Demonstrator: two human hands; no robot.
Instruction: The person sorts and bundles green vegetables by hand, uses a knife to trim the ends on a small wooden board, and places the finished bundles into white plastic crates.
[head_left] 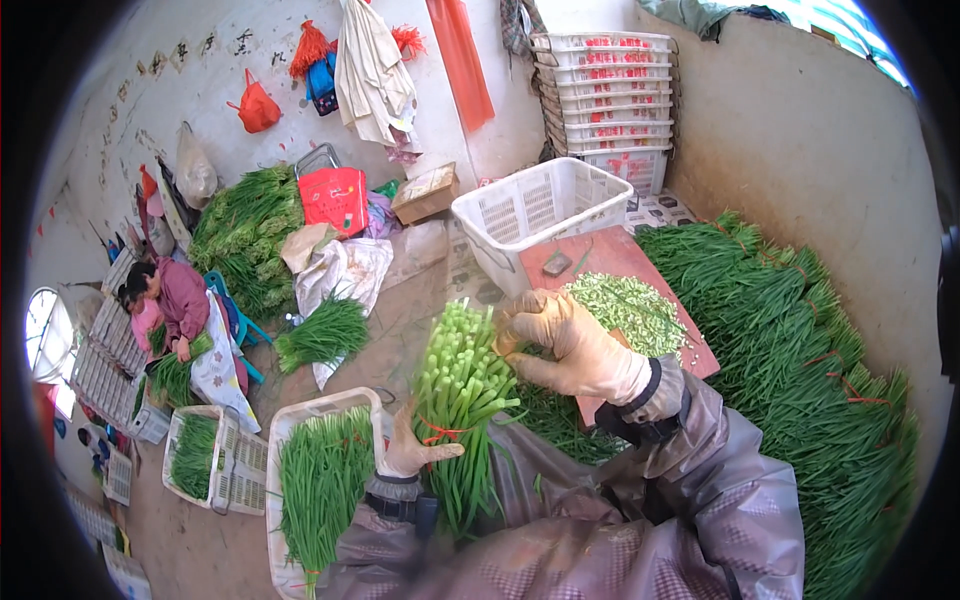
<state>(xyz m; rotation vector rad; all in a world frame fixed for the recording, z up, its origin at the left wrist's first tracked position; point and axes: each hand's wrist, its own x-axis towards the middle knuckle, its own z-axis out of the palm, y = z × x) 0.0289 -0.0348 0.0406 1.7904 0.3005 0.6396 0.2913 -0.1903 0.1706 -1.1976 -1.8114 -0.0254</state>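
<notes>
A bundle of chive-like greens (pixel 462 380) stands nearly upright in front of the person's lap, pale cut ends up and dark leaves hanging below a red tie (pixel 440 433). The left hand (pixel 408 447) has its grip closed around the bundle from the left, thumb laid across the front just beneath the tie. The right hand (pixel 580 345), in a pale glove, comes in from the right with bent wrist and curled fingers, their tips right beside the stalk ends; whether that grip pinches anything I cannot tell.

Behind the right hand lies a reddish worktop (pixel 600 250) — partly hidden by the hand and sleeve — with a heap of chopped stem pieces (pixel 630 312) and a small dark block (pixel 557 263). A white plastic crate (pixel 488 262) stands just past its far edge, and a tall stack of crates (pixel 612 110) rises against the wall.

A long bank of greens (pixel 790 330) fills the right side, close to the right sleeve. Left of the left forearm sits a white crate (pixel 274 500) packed with more greens; a loose bunch (pixel 322 335) lies farther off, and beyond it a seated co-worker (pixel 185 300) handles greens.
</notes>
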